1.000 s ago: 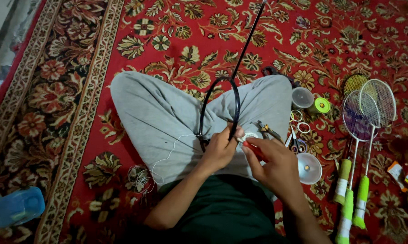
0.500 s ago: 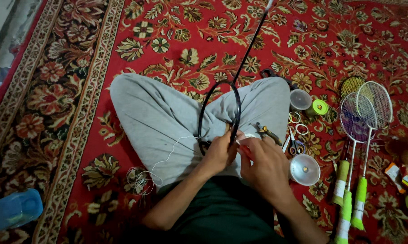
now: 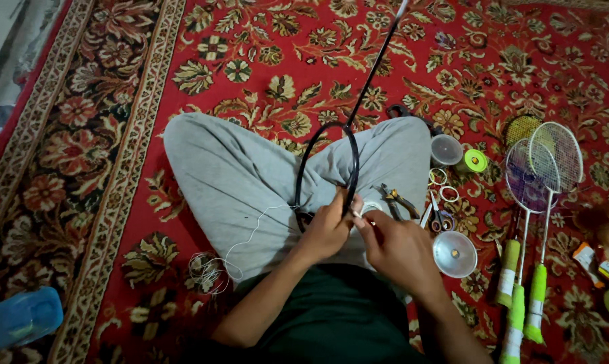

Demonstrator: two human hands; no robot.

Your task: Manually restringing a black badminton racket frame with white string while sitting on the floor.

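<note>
Red patterned carpet (image 3: 264, 61) covers the whole floor, and a person sits cross-legged on it in grey trousers (image 3: 230, 175). Across the lap lies a black racket frame (image 3: 328, 168), unstrung, its shaft running up and away toward the top of the view. Both hands meet at the near rim of the frame. The left hand (image 3: 326, 232) is closed around the rim, and the right hand (image 3: 399, 248) sits just beside it, fingertips pinched together at the frame's edge; what they pinch is too small to tell. Thin white string (image 3: 213, 266) trails from the frame down to a loose coil on the carpet. To the right lie two strung rackets (image 3: 543, 175) with green grips, a clear round lid (image 3: 454, 254), pliers (image 3: 395, 199) and scissors (image 3: 439, 217).
</note>
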